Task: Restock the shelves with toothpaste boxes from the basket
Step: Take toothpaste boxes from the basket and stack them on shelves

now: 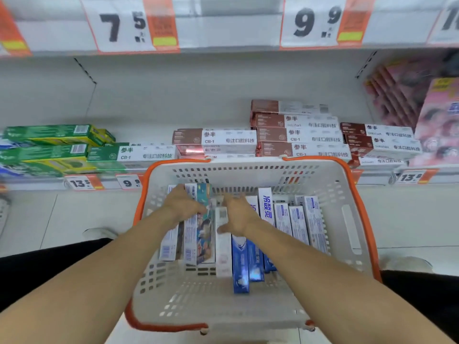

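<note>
A white plastic basket (347,219) with an orange rim sits on the floor below me, holding several toothpaste boxes on edge. Both my hands reach into it. My left hand (182,203) lies on the white and teal boxes (205,234) at the left, fingers curled over their top ends. My right hand (238,213) rests on a white box (223,247) in the middle, fingers spread. Blue boxes (244,264) and white-blue boxes (298,224) fill the right side. Whether either hand grips a box is not clear.
The low shelf (149,115) behind the basket carries green boxes (49,137) at left, brown-and-white box stacks (298,135) in the middle and right, pink packs (437,120) at far right. Price tags line the shelf edges. My knees and shoes flank the basket on the tiled floor.
</note>
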Available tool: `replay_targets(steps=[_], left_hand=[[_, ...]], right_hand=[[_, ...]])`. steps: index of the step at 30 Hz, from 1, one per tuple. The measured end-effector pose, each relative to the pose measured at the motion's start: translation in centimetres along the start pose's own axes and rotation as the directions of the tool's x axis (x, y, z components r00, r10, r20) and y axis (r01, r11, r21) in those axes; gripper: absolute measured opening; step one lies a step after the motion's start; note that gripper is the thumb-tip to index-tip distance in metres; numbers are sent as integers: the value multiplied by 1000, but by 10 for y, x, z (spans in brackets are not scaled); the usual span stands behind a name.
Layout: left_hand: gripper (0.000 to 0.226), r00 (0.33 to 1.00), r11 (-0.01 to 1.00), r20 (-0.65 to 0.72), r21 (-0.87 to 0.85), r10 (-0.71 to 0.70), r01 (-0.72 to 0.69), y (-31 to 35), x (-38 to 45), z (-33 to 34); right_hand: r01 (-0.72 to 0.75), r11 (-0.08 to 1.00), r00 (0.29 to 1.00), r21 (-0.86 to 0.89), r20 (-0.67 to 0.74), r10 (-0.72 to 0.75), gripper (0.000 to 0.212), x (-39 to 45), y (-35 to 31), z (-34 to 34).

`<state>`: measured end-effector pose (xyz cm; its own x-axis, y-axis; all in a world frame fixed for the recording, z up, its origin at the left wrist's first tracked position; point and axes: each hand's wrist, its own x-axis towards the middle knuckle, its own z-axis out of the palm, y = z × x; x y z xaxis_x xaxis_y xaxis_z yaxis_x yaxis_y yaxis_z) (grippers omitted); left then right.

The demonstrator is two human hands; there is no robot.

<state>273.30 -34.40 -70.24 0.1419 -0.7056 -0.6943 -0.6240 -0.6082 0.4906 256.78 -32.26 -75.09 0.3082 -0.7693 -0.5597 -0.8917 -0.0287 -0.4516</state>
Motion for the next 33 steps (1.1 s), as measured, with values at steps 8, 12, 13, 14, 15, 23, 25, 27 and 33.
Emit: replay_targets(steps=[8,12,13,14,15,23,25,27,33], left_hand=[[44,997,957,-14,-283,-74,67,-31,-22,-9],[38,996,968,26,-234,-85,88,-28,-29,-17],[36,995,974,31,-203,-93,98,-23,-31,-22],[36,995,981,42,-167,-95,101,-20,-31,-25],[34,994,986,58,-127,-97,103,-18,-32,-29],[43,964,1000,266,14,-9,5,-1,-38,-38],[60,948,999,318,18,27,-35,8,-40,-42],[53,933,998,355,14,59,-69,18,-45,-45],[26,917,976,344,-144,202,-161,41,-49,-23]], right_hand=[[84,996,994,-17,72,-83,76,-42,-7,4],[75,995,997,72,-5,-74,54,-45,-15,-6],[71,994,997,80,-6,-70,57,-46,-17,-8],[68,995,998,70,6,-69,63,-48,-19,-10],[65,997,997,38,30,-66,65,-50,-22,-11],[-121,992,977,42,183,112,56,-75,-13,-42],[-156,986,969,53,203,142,61,-86,-1,-69],[-215,964,963,159,202,181,61,-95,15,-102],[-320,902,943,290,191,273,50,-126,83,-140]])
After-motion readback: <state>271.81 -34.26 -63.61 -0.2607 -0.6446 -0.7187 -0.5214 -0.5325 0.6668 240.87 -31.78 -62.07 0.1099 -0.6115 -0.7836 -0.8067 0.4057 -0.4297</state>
